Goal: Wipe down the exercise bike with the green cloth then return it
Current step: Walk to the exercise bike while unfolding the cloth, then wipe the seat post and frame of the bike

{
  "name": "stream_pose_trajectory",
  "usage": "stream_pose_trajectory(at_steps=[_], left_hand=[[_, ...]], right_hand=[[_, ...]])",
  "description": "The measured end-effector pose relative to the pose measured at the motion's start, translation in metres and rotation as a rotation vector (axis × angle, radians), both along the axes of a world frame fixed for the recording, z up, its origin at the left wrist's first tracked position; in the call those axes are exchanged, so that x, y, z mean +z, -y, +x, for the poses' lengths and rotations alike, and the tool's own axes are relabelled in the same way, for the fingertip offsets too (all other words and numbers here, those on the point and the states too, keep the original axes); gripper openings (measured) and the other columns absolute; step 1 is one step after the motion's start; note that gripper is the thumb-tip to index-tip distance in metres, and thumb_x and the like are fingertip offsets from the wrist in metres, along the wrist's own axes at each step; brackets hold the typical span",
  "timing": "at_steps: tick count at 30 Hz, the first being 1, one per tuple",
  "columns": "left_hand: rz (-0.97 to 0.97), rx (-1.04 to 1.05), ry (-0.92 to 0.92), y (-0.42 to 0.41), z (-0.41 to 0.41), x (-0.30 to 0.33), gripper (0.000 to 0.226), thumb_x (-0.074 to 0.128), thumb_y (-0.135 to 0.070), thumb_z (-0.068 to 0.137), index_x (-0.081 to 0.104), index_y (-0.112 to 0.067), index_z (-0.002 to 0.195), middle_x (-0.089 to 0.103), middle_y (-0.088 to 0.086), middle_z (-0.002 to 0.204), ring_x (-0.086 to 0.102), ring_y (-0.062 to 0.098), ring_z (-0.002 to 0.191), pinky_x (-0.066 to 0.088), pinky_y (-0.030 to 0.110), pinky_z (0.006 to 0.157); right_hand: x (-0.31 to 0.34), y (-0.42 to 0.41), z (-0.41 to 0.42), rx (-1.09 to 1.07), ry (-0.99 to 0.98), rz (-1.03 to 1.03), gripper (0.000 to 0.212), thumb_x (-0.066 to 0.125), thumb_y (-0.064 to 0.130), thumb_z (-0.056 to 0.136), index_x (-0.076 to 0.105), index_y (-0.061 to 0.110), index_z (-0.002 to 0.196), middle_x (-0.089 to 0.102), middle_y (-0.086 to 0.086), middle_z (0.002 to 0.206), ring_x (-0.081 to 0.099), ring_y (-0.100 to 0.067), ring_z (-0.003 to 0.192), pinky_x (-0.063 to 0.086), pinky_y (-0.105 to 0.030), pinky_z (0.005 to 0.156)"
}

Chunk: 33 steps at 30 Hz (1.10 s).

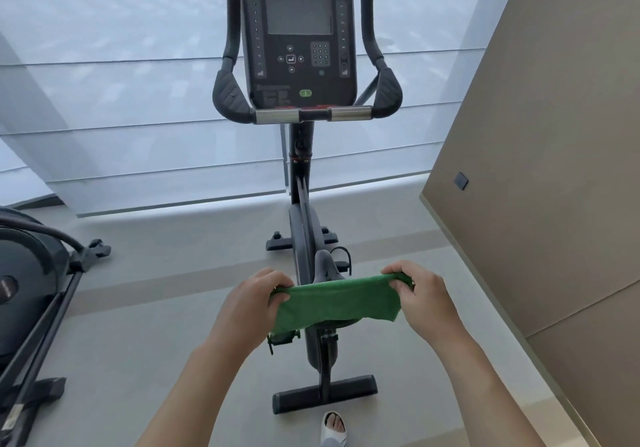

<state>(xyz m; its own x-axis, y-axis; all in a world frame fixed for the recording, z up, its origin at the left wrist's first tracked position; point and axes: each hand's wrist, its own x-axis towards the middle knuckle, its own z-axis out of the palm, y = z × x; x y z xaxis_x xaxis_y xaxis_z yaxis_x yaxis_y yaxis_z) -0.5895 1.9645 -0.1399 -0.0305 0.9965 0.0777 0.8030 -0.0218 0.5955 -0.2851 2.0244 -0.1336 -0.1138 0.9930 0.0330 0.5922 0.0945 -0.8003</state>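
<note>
A black exercise bike (pixel 300 183) stands in front of me, its console (pixel 298 38) and handlebars high in the head view. The green cloth (pixel 337 303) is stretched flat over the saddle (pixel 323 266), covering most of it. My left hand (pixel 258 296) pinches the cloth's left end. My right hand (pixel 420 291) pinches its right end. Only the saddle's narrow front tip shows beyond the cloth.
Another exercise machine (pixel 31 280) stands at the left. A beige wall (pixel 554 169) runs along the right side. White blinds (pixel 121 100) cover the window behind the bike. My sandalled foot (pixel 334 427) is by the bike's rear base bar (pixel 323 393).
</note>
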Motion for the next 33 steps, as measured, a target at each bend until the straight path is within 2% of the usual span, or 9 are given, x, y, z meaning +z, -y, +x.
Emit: stream_pose_trajectory(at_steps=[4, 10, 15, 19, 23, 26, 28, 30, 33], left_hand=[[-0.061, 0.016, -0.026, -0.032, 0.009, -0.011, 0.021, 0.068, -0.008, 0.095, 0.074, -0.026, 0.104, 0.065, -0.022, 0.096, 0.062, 0.007, 0.086, 0.050, 0.024, 0.076], [-0.166, 0.027, -0.004, -0.059, 0.019, -0.025, 0.020, 0.068, -0.008, 0.094, 0.074, -0.026, 0.101, 0.067, -0.021, 0.096, 0.062, 0.003, 0.090, 0.051, 0.024, 0.081], [-0.264, 0.037, 0.020, -0.081, 0.019, -0.046, 0.021, 0.066, -0.010, 0.095, 0.072, -0.030, 0.098, 0.065, -0.023, 0.093, 0.062, 0.002, 0.089, 0.050, 0.023, 0.079], [-0.343, 0.041, -0.010, -0.103, 0.013, -0.070, 0.021, 0.065, -0.012, 0.095, 0.070, -0.032, 0.096, 0.065, -0.020, 0.092, 0.061, 0.005, 0.087, 0.051, 0.029, 0.077], [-0.360, 0.064, -0.033, -0.130, 0.004, -0.090, 0.019, 0.062, -0.012, 0.095, 0.070, -0.029, 0.102, 0.064, -0.018, 0.095, 0.061, 0.013, 0.087, 0.053, 0.034, 0.080], [-0.353, 0.080, -0.031, -0.145, -0.002, -0.102, 0.020, 0.061, -0.010, 0.095, 0.071, -0.026, 0.101, 0.064, -0.014, 0.096, 0.062, 0.014, 0.087, 0.055, 0.037, 0.080], [-0.360, 0.086, -0.022, -0.149, -0.005, -0.111, 0.020, 0.060, -0.008, 0.095, 0.072, -0.023, 0.099, 0.066, -0.011, 0.095, 0.064, 0.015, 0.087, 0.057, 0.039, 0.080], [-0.376, 0.073, -0.006, -0.150, -0.008, -0.120, 0.020, 0.060, -0.008, 0.094, 0.072, -0.023, 0.098, 0.067, -0.009, 0.094, 0.064, 0.017, 0.086, 0.057, 0.040, 0.080], [-0.412, 0.029, 0.019, -0.146, -0.013, -0.131, 0.019, 0.060, -0.009, 0.094, 0.073, -0.022, 0.097, 0.068, -0.009, 0.094, 0.065, 0.019, 0.085, 0.057, 0.039, 0.078]], right_hand=[[-0.020, -0.045, 0.013, 0.065, 0.004, -0.121, 0.033, 0.063, 0.001, 0.099, 0.076, 0.032, 0.099, 0.073, 0.014, 0.098, 0.064, -0.001, 0.097, 0.046, -0.013, 0.075], [-0.052, -0.092, 0.023, 0.109, -0.010, -0.258, 0.029, 0.065, 0.004, 0.099, 0.076, 0.031, 0.098, 0.073, 0.009, 0.101, 0.064, -0.009, 0.099, 0.050, -0.030, 0.082], [-0.077, -0.121, 0.022, 0.133, 0.026, -0.317, 0.033, 0.066, 0.006, 0.097, 0.074, 0.038, 0.093, 0.072, 0.010, 0.099, 0.064, -0.010, 0.098, 0.049, -0.031, 0.081], [-0.097, -0.148, 0.005, 0.129, 0.080, -0.341, 0.033, 0.065, 0.007, 0.097, 0.071, 0.039, 0.090, 0.072, 0.011, 0.100, 0.065, -0.015, 0.099, 0.053, -0.034, 0.087], [-0.114, -0.172, -0.021, 0.104, 0.129, -0.311, 0.027, 0.060, 0.004, 0.097, 0.075, 0.026, 0.102, 0.073, 0.006, 0.102, 0.065, -0.020, 0.101, 0.051, -0.032, 0.087], [-0.127, -0.180, -0.036, 0.075, 0.203, -0.287, 0.037, 0.051, -0.002, 0.097, 0.072, 0.021, 0.116, 0.071, 0.002, 0.117, 0.063, -0.022, 0.110, 0.047, -0.029, 0.094], [-0.136, -0.177, -0.045, 0.079, 0.259, -0.239, 0.045, 0.049, -0.008, 0.092, 0.069, 0.017, 0.124, 0.065, -0.001, 0.126, 0.060, -0.024, 0.118, 0.048, -0.033, 0.102], [-0.148, -0.167, -0.055, 0.112, 0.292, -0.216, 0.041, 0.056, -0.004, 0.090, 0.069, 0.015, 0.124, 0.061, -0.001, 0.127, 0.058, -0.025, 0.119, 0.048, -0.037, 0.105], [-0.165, -0.138, -0.076, 0.212, 0.320, -0.270, 0.042, 0.071, 0.015, 0.091, 0.066, 0.016, 0.133, 0.056, 0.001, 0.135, 0.052, -0.023, 0.125, 0.045, -0.042, 0.112]])
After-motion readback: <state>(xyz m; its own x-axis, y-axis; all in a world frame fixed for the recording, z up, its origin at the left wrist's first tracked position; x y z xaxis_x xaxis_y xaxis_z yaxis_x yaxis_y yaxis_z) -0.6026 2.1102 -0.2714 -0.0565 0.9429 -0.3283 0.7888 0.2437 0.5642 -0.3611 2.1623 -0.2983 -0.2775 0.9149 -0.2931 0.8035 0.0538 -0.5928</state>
